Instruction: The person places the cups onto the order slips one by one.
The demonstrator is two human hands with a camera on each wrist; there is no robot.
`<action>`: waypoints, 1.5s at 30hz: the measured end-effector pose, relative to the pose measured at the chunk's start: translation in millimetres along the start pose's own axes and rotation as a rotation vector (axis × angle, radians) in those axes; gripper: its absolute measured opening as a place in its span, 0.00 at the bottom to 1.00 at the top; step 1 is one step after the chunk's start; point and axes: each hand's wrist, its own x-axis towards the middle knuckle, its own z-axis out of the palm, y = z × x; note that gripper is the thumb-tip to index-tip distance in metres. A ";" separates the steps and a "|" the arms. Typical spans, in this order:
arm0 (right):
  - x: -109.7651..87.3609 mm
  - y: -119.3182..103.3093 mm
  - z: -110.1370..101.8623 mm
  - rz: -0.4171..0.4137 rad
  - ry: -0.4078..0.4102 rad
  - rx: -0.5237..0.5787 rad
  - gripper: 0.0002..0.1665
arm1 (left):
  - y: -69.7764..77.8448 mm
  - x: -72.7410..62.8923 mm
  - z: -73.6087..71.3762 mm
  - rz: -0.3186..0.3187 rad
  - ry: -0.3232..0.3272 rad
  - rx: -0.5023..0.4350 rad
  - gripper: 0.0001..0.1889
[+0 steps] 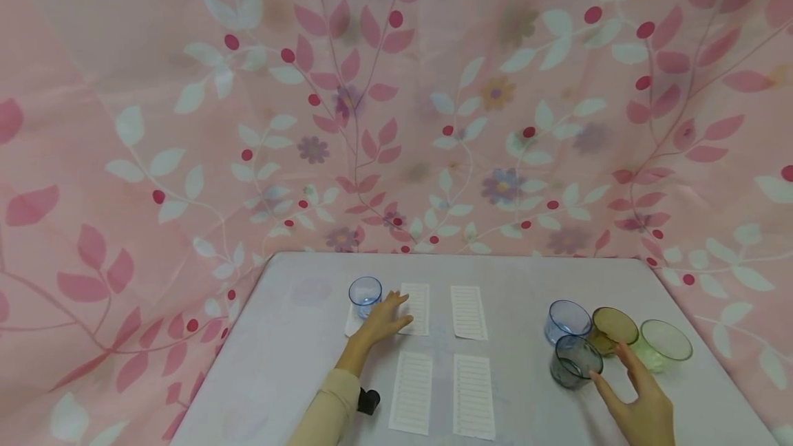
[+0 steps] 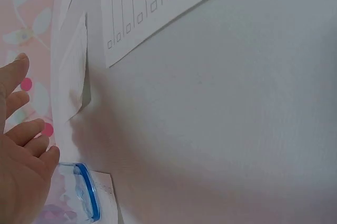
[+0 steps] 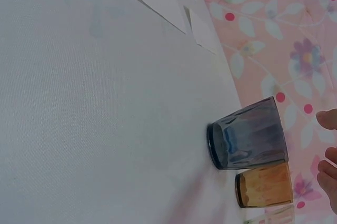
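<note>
On the left of the table a clear blue glass (image 1: 365,296) stands on a paper sheet. My left hand (image 1: 385,319) is just to its right, fingers spread and holding nothing; in the left wrist view the blue glass (image 2: 79,192) appears beside the fingers. Whether they touch cannot be seen. At the right, my right hand (image 1: 644,401) is near a grey glass (image 1: 573,367), thumb and fingers apart and nothing between them. Behind the grey glass are another blue glass (image 1: 566,322), an amber glass (image 1: 610,336) and a pale green glass (image 1: 663,346), grouped closely.
Several printed paper sheets lie mid-table, among them an upper right one (image 1: 469,312), a lower left one (image 1: 411,394) and a lower right one (image 1: 473,396). A small black object (image 1: 368,402) shows beside the left sleeve. Pink floral cloth (image 1: 396,102) hangs behind the white table (image 1: 520,294).
</note>
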 end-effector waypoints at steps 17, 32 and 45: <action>-2.1 -2.7 -0.1 0.062 -0.027 -0.022 0.46 | -7.3 0.0 8.0 -0.119 -0.076 0.044 0.30; -0.2 -4.5 -0.2 0.063 -0.010 -0.019 0.45 | -12.2 0.5 10.0 -0.096 -0.058 0.107 0.28; -1.7 3.2 2.4 -0.004 0.025 -0.040 0.45 | -19.1 4.9 10.4 -0.032 -0.082 0.166 0.30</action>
